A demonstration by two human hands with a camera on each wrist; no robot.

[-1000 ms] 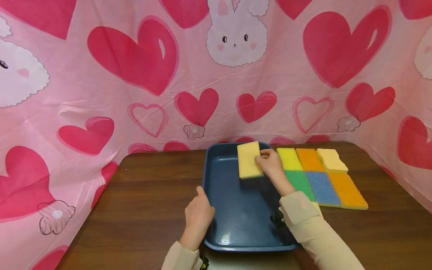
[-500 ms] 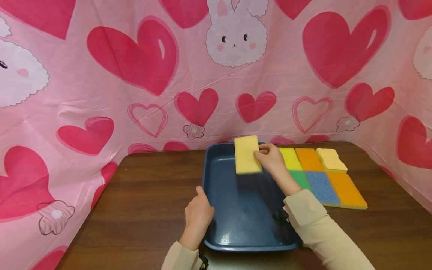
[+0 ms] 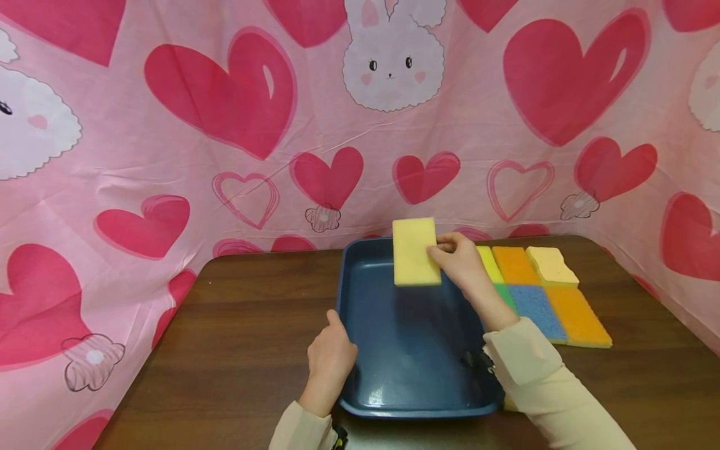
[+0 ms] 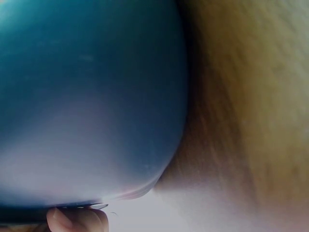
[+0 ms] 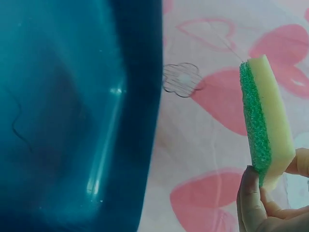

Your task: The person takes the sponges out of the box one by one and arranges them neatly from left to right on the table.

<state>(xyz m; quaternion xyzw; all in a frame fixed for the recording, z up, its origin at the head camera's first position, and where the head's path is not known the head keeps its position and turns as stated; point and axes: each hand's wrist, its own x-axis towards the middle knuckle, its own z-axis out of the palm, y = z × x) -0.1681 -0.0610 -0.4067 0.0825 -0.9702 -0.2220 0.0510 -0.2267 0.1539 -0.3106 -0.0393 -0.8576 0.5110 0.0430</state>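
In the head view my right hand (image 3: 458,259) holds a sponge (image 3: 416,252) up over the far part of a dark blue tray (image 3: 407,350), pinching it by its right edge. Its soft yellow face is turned toward me. The right wrist view shows the sponge (image 5: 268,121) edge-on, with a green scouring layer (image 5: 254,116) on the other side, between thumb and fingers. At the tray's left side my left hand (image 3: 332,353) grips the rim, its fingertips (image 4: 63,220) showing at the edge in the left wrist view.
Right of the tray several sponges lie side by side on the brown wooden table (image 3: 253,325): an orange one (image 3: 579,315), a blue one (image 3: 537,306) and a pale wavy one (image 3: 551,265) among them. A pink heart-patterned cloth (image 3: 315,125) hangs behind the table.
My right hand has lifted the sponge higher and turned it more upright, its forearm shifting right. The left hand stays at the tray's rim.
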